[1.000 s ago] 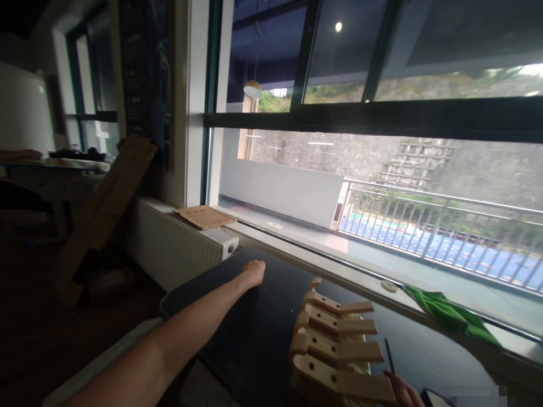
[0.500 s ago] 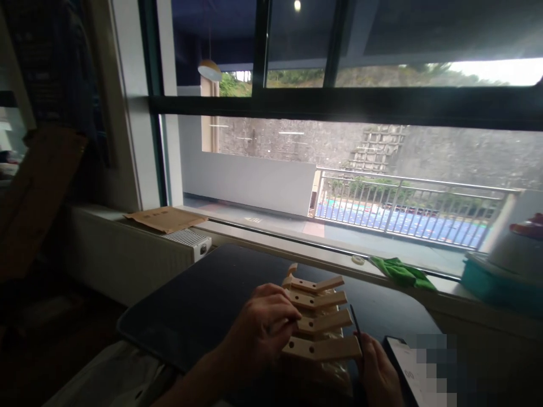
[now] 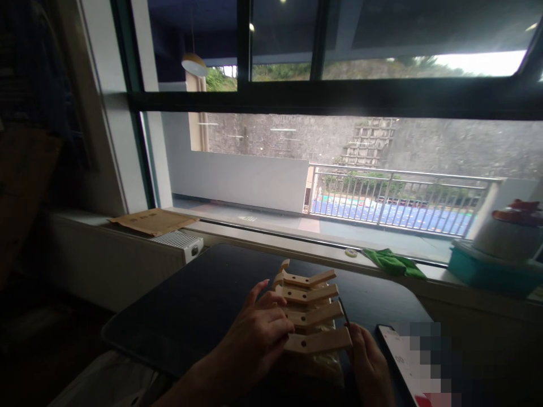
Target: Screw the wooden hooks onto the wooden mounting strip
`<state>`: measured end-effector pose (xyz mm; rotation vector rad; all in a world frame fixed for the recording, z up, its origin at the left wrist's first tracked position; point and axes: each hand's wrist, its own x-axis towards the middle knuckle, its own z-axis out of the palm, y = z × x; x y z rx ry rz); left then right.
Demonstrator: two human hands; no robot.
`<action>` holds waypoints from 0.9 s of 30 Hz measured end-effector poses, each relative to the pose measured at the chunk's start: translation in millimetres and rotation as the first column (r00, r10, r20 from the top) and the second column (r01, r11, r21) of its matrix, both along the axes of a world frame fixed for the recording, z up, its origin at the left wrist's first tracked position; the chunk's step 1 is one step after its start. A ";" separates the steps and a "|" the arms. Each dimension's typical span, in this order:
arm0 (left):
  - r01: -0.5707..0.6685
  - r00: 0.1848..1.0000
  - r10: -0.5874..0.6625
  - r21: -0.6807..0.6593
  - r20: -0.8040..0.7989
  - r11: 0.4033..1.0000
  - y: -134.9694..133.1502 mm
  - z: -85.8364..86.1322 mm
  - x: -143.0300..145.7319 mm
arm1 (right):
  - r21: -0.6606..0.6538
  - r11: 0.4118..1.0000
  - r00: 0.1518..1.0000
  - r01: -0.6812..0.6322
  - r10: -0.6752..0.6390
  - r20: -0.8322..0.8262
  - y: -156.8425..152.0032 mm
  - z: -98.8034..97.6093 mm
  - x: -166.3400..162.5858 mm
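Observation:
Several bent, light wooden pieces [image 3: 319, 341] with round holes lie in a row on a clear plastic-wrapped bundle [image 3: 326, 367]. A curved wooden end [image 3: 285, 265] rises at the far end of the row. My left hand [image 3: 265, 325] is over the left ends of the pieces, its fingers apart and one raised; the fingertips touch or nearly touch the nearer pieces. My right hand [image 3: 368, 359] is closed on a thin dark stick [image 3: 344, 311], held upright beside the right ends. Its lower part is hidden in the fingers.
The pieces rest on a dark table [image 3: 203, 299] below the window. A phone [image 3: 396, 356] lies to the right. On the sill are a green cloth [image 3: 392, 263], a tape roll [image 3: 350, 252] and a teal box [image 3: 479, 265]. A brown envelope [image 3: 155, 220] is at left.
My left hand has gone from a pinch over the pieces to spread fingers. My right hand still holds the stick. The whole view has shifted slightly.

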<state>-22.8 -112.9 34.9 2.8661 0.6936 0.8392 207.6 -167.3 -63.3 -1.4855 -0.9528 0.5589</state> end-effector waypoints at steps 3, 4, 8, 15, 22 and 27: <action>0.000 1.000 0.000 -0.003 -0.021 1.000 -0.2 1.5 -0.1 | -0.007 1.000 1.000 -0.010 0.010 0.003 0.3 -1.2 0.0; 0.003 1.000 -0.003 0.004 -0.029 1.000 -0.2 1.8 -0.1 | -0.013 1.000 1.000 -0.014 0.014 0.001 0.5 -1.7 0.2; 0.014 0.999 -0.013 0.040 -0.033 0.999 -0.1 -1.2 0.5 | -0.013 1.000 1.000 0.003 -0.003 0.004 0.3 -2.1 0.7; 0.006 0.999 -0.004 0.069 -0.039 0.998 0.6 -8.3 1.2 | -0.013 1.000 1.000 -0.013 0.013 0.010 -2.5 1.7 0.7; -0.026 0.999 0.028 0.051 -0.042 0.998 -1.3 -9.8 4.3 | -0.036 0.991 0.990 0.131 -0.133 -0.046 0.4 -1.1 4.4; -0.051 0.999 0.051 0.002 -0.011 0.999 -2.2 -12.8 3.3 | 0.010 0.976 0.975 0.217 -0.217 0.055 -16.0 5.8 10.7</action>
